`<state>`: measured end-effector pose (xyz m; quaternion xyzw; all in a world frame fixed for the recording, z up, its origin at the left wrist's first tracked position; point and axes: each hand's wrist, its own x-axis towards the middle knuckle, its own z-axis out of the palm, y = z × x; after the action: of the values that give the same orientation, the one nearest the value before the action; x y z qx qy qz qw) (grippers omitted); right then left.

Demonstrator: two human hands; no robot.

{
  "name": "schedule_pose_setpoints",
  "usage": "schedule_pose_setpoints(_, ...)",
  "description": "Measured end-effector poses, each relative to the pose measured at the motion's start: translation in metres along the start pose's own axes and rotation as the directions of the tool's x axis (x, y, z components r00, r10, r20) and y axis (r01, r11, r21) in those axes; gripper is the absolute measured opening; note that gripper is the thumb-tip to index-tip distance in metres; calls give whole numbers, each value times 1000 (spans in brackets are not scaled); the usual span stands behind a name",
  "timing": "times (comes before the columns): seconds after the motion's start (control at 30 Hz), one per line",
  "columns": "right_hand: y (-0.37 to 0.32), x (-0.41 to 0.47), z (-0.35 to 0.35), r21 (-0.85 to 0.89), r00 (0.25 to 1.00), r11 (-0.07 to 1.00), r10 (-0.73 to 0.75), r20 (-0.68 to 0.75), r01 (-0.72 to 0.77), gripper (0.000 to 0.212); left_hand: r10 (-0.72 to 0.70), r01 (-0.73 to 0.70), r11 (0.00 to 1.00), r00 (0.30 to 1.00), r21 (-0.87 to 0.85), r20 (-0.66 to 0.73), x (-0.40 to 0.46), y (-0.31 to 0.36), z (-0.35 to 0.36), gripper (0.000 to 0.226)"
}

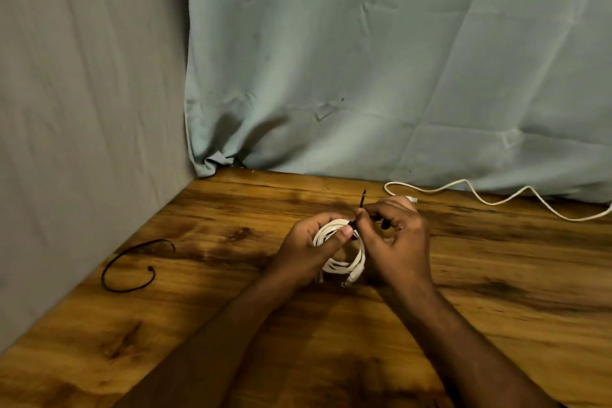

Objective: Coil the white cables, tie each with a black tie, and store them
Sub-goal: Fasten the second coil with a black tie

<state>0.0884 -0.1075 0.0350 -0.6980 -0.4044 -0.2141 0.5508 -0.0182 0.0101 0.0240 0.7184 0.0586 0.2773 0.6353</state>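
Curtain (381, 60), pale blue-grey, hangs along the far side; a grey cloth (82, 93) covers the left wall.

Tabletop (198, 325), dark-grained wood, carries everything below.

Loose white cable (490, 200), uncoiled, snakes along the far right edge of the tabletop, well apart from our hands. We judge it waits its turn.

Coiled white cable (347, 263), several loops with connector ends hanging at the near side, held up just above the tabletop at centre. Our left hand (311, 250) grips the coil, thumb pressed over the top of the loops.

Spare black tie (132, 267), an open curl, lies on the tabletop at far left, near the grey cloth.

Black tie (363, 200) in use, at the top of the coil; one end sticks up. Our right hand (394, 242) pinches it between curled fingers, touching the coil.

Step in hand, as we judge it: tying the first coil. Next move calls for drawing the tie tight round all loops while the left hand holds them together. No storage place is in view.
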Motion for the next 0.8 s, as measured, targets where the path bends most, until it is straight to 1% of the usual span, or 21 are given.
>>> schedule_pose_setpoints(0.1, 0, 1, 2, 31, 1000, 999, 22, 3, -22, 8, -22, 22, 999, 1000, -24, 0, 0, 0, -1, 15)
schedule_pose_setpoints(0.2, 3, 2, 3, 58, 999, 997, 43, 15, -44, 7, -39, 38, 999, 999, -29, -16, 2, -3, -1, 21)
schedule_pose_setpoints(0.27, 3, 2, 5, 114, 993, 987, 109, 55, -115, 7, -40, 39, 998, 999, -49, -18, 2, -4, -2, 24)
schedule_pose_setpoints(0.3, 2, 2, 5, 193, 983, 965, 161, 86, -175, 8, -32, 31, 998, 999, -60, -19, 2, -4, -3, 25)
schedule_pose_setpoints(0.33, -2, 3, 5, 317, 966, 914, 226, 125, -255, 10, -21, 20, 998, 999, -64, -23, 2, -4, -4, 24)
schedule_pose_setpoints(0.4, -10, 7, 2, 562, 907, 713, 346, 239, -420, 18, 4, -6, 998, 999, -55, -39, 2, -2, -6, 21)
schedule_pose_setpoints(0.43, -11, 10, 0, 613, 881, 634, 370, 296, -472, 21, 14, -17, 999, 999, -51, -44, 2, -1, -7, 20)
schedule_pose_setpoints(0.47, -11, 12, -2, 630, 861, 587, 370, 350, -508, 23, 23, -25, 998, 999, -50, -44, 2, 0, -8, 19)
schedule_pose_setpoints(0.53, -10, 13, -5, 647, 835, 528, 316, 451, -549, 22, 37, -39, 998, 999, -50, -39, 2, 1, -8, 20)
schedule_pose_setpoints(0.57, -8, 13, -6, 652, 829, 517, 275, 486, -554, 22, 40, -42, 998, 998, -48, -41, 2, 1, -8, 20)
schedule_pose_setpoints(0.6, -7, 12, -7, 647, 829, 530, 237, 507, -548, 22, 40, -42, 998, 998, -46, -44, 2, 1, -8, 21)
schedule_pose_setpoints(0.73, 1, 15, -14, 537, 853, 730, 123, 507, -424, 23, 36, -37, 999, 998, -34, -44, 3, -1, -8, 23)
schedule_pose_setpoints(0.8, 5, 18, -14, 500, 858, 783, 81, 508, -369, 23, 43, -43, 999, 998, -23, -37, 2, -2, -6, 22)
